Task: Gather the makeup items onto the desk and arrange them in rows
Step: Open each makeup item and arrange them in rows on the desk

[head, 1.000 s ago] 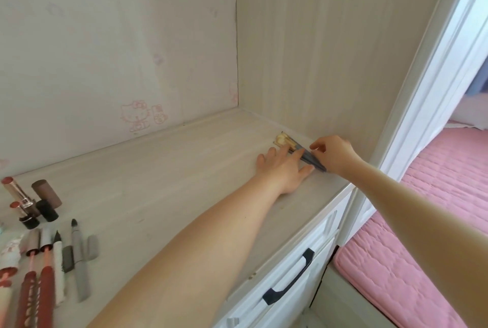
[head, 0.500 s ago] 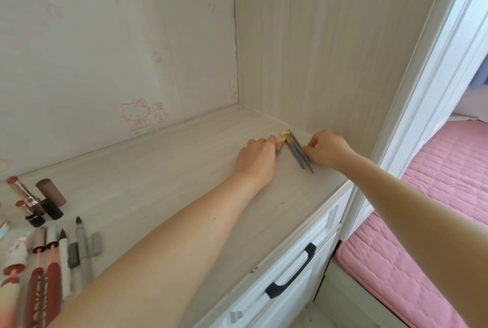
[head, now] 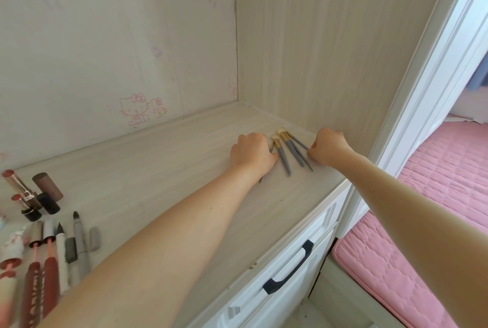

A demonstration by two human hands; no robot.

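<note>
**Surfaces.** The pale, wood-grain laminate desk point(head: 171, 169) is set into a corner. It is bounded at the back by wallpaper printed with a pink cartoon cat point(head: 136, 112) and at the right by a matching grained panel. A glossy white drawer front is noted below the desk edge, fitted with a dark curved handle point(head: 289, 267). A pink quilted mattress point(head: 422, 222) is seen lower right.

**Task items.** Slim makeup brushes point(head: 284, 158) with grey tapered handles, gold ferrules and cream bristles are laid fanned on the desk near the right panel. Four are counted between the hands. A fifth handle tip is seen beneath the left wrist.

**Hands.** The left hand point(head: 250, 154) is held knuckles up with its fingers curled down over the leftmost brushes. Whether one is gripped cannot be told. The right hand point(head: 328, 147) is closed tight, and the thin outermost handle is pinched at its fingertips.

**Far left of desk.**
- Two uncapped lipsticks point(head: 22, 187) are recorded, with one brown and one black cylindrical cap beside them.
- Two dark red lip-gloss tubes point(head: 50, 280) are recorded.
- Two pens point(head: 79, 246) are recorded, one white and one grey.
- Two loose grey caps point(head: 93, 238) are recorded.
- Items at the frame edge are too blurred to count.
</note>
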